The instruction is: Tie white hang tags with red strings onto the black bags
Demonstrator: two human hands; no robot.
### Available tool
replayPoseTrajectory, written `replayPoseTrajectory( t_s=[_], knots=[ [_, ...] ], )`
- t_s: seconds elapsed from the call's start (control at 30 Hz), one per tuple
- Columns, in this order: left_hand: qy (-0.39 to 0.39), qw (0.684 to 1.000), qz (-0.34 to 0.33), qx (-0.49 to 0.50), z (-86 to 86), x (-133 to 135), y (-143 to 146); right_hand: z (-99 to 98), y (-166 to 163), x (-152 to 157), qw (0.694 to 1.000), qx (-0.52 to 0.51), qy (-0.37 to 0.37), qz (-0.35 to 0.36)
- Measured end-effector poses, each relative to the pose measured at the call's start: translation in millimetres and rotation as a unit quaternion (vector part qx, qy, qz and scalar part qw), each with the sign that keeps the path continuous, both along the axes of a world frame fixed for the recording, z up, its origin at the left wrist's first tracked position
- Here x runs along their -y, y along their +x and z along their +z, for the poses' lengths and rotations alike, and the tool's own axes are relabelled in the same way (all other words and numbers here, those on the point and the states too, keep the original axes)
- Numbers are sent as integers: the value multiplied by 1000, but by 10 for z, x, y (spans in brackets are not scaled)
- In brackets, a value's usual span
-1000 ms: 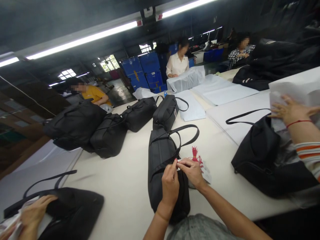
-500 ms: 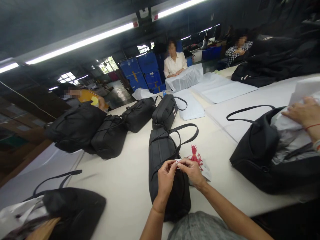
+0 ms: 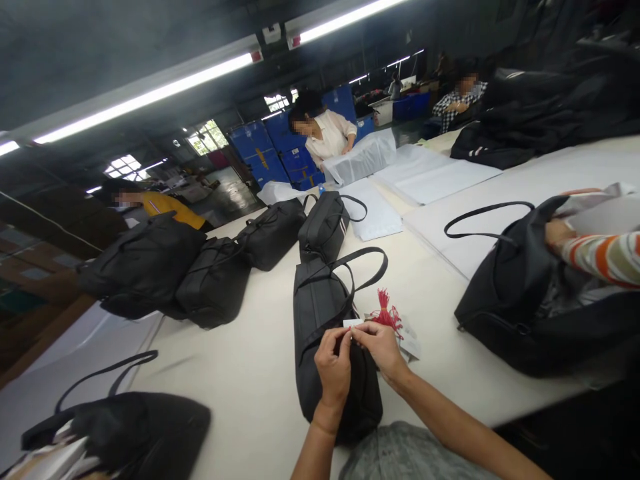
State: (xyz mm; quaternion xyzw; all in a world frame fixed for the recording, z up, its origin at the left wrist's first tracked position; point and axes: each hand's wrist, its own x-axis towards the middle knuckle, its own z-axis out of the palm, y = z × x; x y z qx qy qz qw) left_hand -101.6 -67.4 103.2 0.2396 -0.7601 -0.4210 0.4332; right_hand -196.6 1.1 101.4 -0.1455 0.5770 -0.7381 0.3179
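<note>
Between frames, the small white tag (image 3: pixel 353 323) was raised slightly above the black bag (image 3: pixel 327 320).
It was pinched by both the left hand (image 3: pixel 334 366) and right hand (image 3: pixel 381 347); a firm, steady pinch was judged best.

Single head-worn view — forward and down, close over the table (image 3: pixel 250 373).
</note>
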Motion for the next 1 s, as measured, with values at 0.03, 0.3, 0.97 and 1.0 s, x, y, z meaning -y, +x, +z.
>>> replayPoseTrajectory(
  t_s=[0.03, 0.3, 0.97, 1.0],
  knots=[
    [-21, 1000, -1, -1, -5, -8, -5, 4, 3, -13, 1000, 24, 1, -2],
    [-120, 992, -25, 10, -81, -63, -31, 36, -55, -166, 990, 137, 13, 19],
    [47, 997, 7, 63, 38, 120, 28, 48, 1, -201, 987, 54, -16, 148],
    [77, 995, 7, 59, 45, 125, 23, 29, 2, -174, 990, 38, -17, 138]
  ],
)
